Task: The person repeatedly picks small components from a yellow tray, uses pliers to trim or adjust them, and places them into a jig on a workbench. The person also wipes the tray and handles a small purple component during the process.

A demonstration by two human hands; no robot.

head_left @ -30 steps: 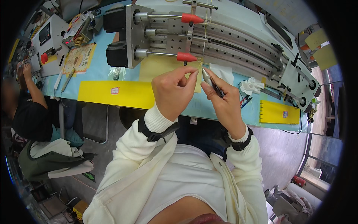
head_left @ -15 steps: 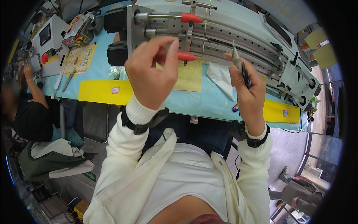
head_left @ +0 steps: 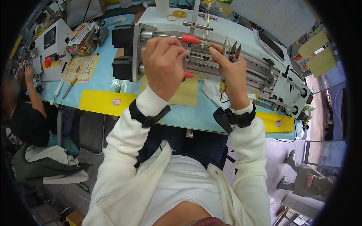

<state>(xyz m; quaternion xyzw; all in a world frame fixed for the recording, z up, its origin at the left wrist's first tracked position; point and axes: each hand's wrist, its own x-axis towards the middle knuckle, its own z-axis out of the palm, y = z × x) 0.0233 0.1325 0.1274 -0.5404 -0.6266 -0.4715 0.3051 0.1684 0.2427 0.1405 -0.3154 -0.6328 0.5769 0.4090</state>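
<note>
My left hand [head_left: 164, 67] is raised over the left part of a metal rail machine [head_left: 249, 62], its thumb and forefinger pinched. Whatever lies between those fingertips is too fine to make out. Just beyond them, a red cone-shaped tip [head_left: 190, 39] with a small hook sits on a rod; a second red cone tip [head_left: 188, 74] shows below, partly behind the hand. My right hand [head_left: 235, 79] holds a corded pen-shaped tool [head_left: 226, 47], point up, together with dark-bladed snips [head_left: 235, 51]. Its thumb and forefinger nearly meet beside the upper hook. Fine yellow thread [head_left: 205, 34] runs upward there.
Black motors [head_left: 124, 43] stand at the machine's left end. Yellow card [head_left: 184, 94] and a white tissue [head_left: 211, 90] lie in front on the blue table cover [head_left: 177, 117]. To the left, a co-worker [head_left: 30, 116] works at another machine [head_left: 51, 41].
My right hand has moved up and left, close to my left hand and the upper hook. The left hand has shifted slightly right. The view has tilted, showing more of the table's far side.
</note>
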